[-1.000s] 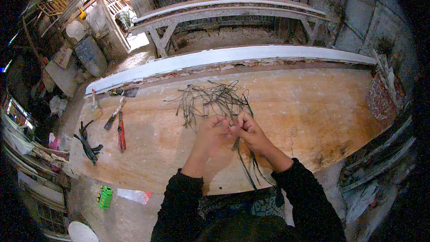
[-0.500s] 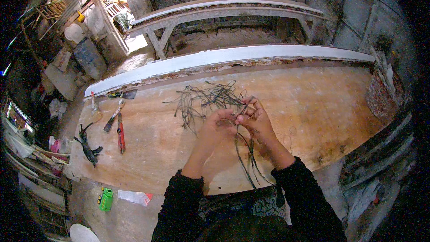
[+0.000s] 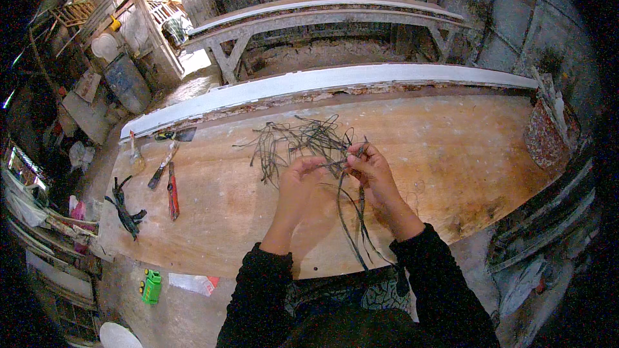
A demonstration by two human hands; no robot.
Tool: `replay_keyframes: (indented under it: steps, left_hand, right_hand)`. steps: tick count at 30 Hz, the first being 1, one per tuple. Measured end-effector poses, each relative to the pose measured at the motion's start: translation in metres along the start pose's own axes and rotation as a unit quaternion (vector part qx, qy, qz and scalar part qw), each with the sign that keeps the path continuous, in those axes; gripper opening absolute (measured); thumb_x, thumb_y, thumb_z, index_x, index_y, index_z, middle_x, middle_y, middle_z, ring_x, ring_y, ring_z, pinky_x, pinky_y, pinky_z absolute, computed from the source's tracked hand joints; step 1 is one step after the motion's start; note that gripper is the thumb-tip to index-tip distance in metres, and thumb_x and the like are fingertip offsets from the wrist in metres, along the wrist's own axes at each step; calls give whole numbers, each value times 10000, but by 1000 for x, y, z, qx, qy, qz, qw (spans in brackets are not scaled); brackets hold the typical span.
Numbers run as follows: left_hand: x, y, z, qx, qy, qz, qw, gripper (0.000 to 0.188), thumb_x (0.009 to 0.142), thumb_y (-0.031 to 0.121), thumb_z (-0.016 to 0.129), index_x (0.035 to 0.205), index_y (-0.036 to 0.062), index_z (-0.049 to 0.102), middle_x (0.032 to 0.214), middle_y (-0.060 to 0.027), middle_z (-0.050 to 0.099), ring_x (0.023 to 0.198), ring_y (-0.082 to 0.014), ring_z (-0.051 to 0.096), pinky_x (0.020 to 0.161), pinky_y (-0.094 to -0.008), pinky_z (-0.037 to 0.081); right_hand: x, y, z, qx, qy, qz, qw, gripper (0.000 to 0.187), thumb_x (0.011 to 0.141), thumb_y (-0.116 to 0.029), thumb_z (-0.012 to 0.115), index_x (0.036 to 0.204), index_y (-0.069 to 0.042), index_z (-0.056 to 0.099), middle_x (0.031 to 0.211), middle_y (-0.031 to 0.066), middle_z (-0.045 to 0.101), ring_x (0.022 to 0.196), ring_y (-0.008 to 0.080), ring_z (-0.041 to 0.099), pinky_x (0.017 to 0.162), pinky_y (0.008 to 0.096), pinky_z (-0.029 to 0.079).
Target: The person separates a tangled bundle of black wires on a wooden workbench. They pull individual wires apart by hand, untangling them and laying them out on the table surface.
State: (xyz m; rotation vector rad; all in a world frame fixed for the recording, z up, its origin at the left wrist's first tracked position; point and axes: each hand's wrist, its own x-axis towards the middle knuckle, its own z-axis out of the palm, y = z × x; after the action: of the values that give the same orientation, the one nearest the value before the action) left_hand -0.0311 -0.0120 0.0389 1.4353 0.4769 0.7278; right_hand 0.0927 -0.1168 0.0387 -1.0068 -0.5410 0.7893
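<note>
Presently, the left hand (image 3: 300, 177) and the right hand (image 3: 371, 169) are slightly apart over the tan wooden table (image 3: 458, 154), their fingertips pinching thin, dark, string-like cords (image 3: 334, 164) stretched between them. Long ends trail below the right hand toward the near edge. Just beyond the hands lies a loose, dark tangle of similar cords (image 3: 284, 145). Well to the left rest a slim red tool (image 3: 173, 192) and a knotted black bundle (image 3: 129, 212).
</note>
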Motion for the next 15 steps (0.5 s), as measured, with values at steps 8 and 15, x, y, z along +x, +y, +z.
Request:
replay_keyframes:
  steps: [8,15]
  left_hand:
    - [12,-12,-16,80,106,11,991,151,718,-7,557,866,16,535,793,-29,548,674,-95,503,630,-215,412]
    - [9,-13,-13,-40,90,-15,995,308,685,-54,584,968,23,490,767,-39,541,713,-111,543,643,-217,442]
  right_hand:
    - [-19,-9,12,57,-106,-31,992,157,774,-105,566,903,-19,537,817,76,580,781,169,562,764,307,431]
    - [-15,-5,0,-130,-113,-75,982,205,710,-49,620,890,-3,533,757,65,572,699,155,550,647,282,446]
